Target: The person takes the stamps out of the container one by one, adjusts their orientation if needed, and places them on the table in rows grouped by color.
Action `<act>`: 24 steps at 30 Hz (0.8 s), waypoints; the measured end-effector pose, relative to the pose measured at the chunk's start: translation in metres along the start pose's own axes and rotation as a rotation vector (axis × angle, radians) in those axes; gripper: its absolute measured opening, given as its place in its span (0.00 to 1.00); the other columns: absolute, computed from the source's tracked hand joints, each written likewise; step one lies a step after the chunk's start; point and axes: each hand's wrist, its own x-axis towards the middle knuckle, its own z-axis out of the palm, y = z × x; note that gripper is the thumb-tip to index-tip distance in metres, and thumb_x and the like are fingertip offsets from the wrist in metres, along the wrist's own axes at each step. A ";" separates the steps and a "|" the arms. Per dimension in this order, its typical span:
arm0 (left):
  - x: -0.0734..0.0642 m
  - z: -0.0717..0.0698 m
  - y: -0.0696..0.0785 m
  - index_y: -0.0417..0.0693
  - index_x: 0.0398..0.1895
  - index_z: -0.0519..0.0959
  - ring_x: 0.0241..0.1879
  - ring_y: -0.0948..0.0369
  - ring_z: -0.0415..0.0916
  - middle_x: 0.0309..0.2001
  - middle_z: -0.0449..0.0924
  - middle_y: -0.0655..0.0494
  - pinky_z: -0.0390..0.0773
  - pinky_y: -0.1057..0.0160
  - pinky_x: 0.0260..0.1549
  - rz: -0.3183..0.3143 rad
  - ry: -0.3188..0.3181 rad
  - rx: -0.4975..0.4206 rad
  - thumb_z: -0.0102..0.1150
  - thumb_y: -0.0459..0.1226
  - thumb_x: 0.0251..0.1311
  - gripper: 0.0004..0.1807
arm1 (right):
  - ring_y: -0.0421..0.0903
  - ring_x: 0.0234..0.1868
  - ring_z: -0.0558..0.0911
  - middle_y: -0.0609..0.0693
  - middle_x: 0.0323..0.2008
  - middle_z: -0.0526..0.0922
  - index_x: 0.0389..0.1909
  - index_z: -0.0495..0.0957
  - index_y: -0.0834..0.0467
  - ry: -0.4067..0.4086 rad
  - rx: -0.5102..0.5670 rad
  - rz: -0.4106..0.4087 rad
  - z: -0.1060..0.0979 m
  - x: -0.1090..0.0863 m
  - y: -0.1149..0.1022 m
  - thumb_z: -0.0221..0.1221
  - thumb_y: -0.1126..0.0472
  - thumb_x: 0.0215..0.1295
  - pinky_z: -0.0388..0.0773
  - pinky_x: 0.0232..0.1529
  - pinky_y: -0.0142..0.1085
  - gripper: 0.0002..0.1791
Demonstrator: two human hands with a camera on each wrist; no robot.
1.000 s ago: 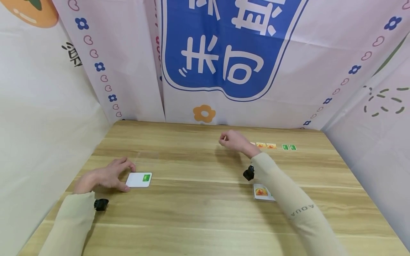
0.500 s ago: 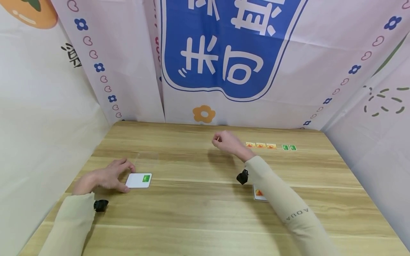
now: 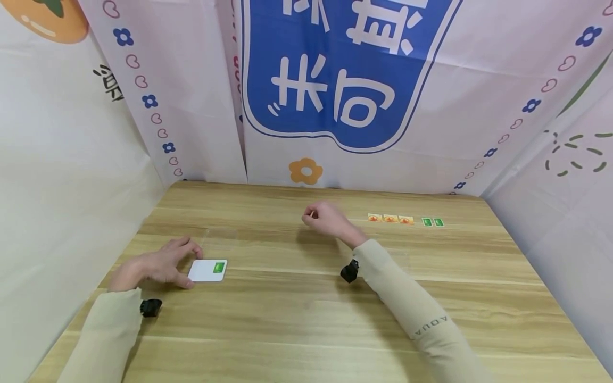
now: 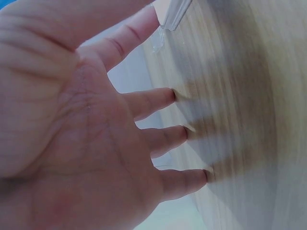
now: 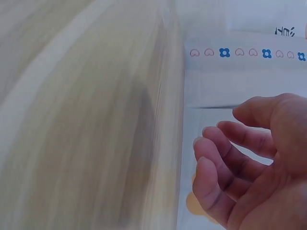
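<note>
My left hand (image 3: pixel 165 261) holds a flat white box (image 3: pixel 203 271) at its left end, thumb on the near edge and index finger on the far edge. A small green picture lies on the box's right part. In the left wrist view, the index fingertip (image 4: pixel 152 20) meets the box's clear plastic edge (image 4: pixel 176 13), and the other fingertips rest on the table. My right hand (image 3: pixel 326 219) is over the back middle of the table, fingers loosely curled. The right wrist view shows a gap between its thumb (image 5: pixel 256 111) and index finger, with nothing seen in the hand.
Three orange picture pieces (image 3: pixel 390 218) and two green ones (image 3: pixel 433 222) lie in a row at the back right. A clear flat piece (image 3: pixel 219 238) lies behind the white box. The wooden table (image 3: pixel 287 319) is bordered by printed cloth walls (image 3: pixel 201 96).
My right hand has moved left and slightly nearer, uncovering the leftmost orange piece. Its forearm now hides the second white box, which showed before. The left hand stays on its box.
</note>
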 end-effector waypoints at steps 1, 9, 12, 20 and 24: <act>0.000 0.000 0.000 0.55 0.49 0.69 0.67 0.22 0.44 0.69 0.47 0.20 0.51 0.21 0.56 -0.002 -0.002 -0.001 0.77 0.47 0.43 0.32 | 0.40 0.23 0.78 0.52 0.30 0.85 0.42 0.83 0.60 0.001 0.000 -0.005 0.002 0.000 -0.002 0.53 0.56 0.70 0.75 0.26 0.32 0.14; 0.001 0.002 0.001 0.55 0.49 0.69 0.67 0.23 0.44 0.69 0.48 0.20 0.52 0.21 0.56 0.003 0.002 0.005 0.77 0.48 0.43 0.32 | 0.39 0.27 0.76 0.49 0.31 0.84 0.39 0.84 0.57 0.015 0.014 -0.050 0.018 0.004 -0.015 0.55 0.57 0.69 0.72 0.29 0.29 0.10; 0.001 0.001 0.001 0.56 0.49 0.69 0.66 0.23 0.46 0.69 0.49 0.21 0.53 0.21 0.55 0.008 0.011 0.018 0.77 0.48 0.43 0.31 | 0.38 0.28 0.76 0.49 0.31 0.84 0.39 0.83 0.57 0.013 0.020 -0.068 0.024 0.006 -0.020 0.55 0.57 0.69 0.72 0.30 0.28 0.10; 0.000 0.004 0.000 0.57 0.47 0.68 0.66 0.22 0.46 0.69 0.48 0.18 0.54 0.21 0.54 0.007 0.007 0.022 0.77 0.48 0.43 0.31 | 0.38 0.26 0.77 0.47 0.31 0.83 0.41 0.82 0.56 -0.033 0.085 -0.051 0.038 0.006 -0.030 0.55 0.57 0.70 0.75 0.28 0.28 0.10; 0.001 0.003 -0.001 0.57 0.48 0.69 0.66 0.22 0.45 0.69 0.47 0.18 0.53 0.21 0.55 0.004 0.007 0.023 0.77 0.48 0.43 0.31 | 0.38 0.27 0.77 0.46 0.31 0.82 0.42 0.81 0.55 -0.053 0.086 -0.045 0.043 0.007 -0.036 0.54 0.55 0.71 0.74 0.28 0.29 0.10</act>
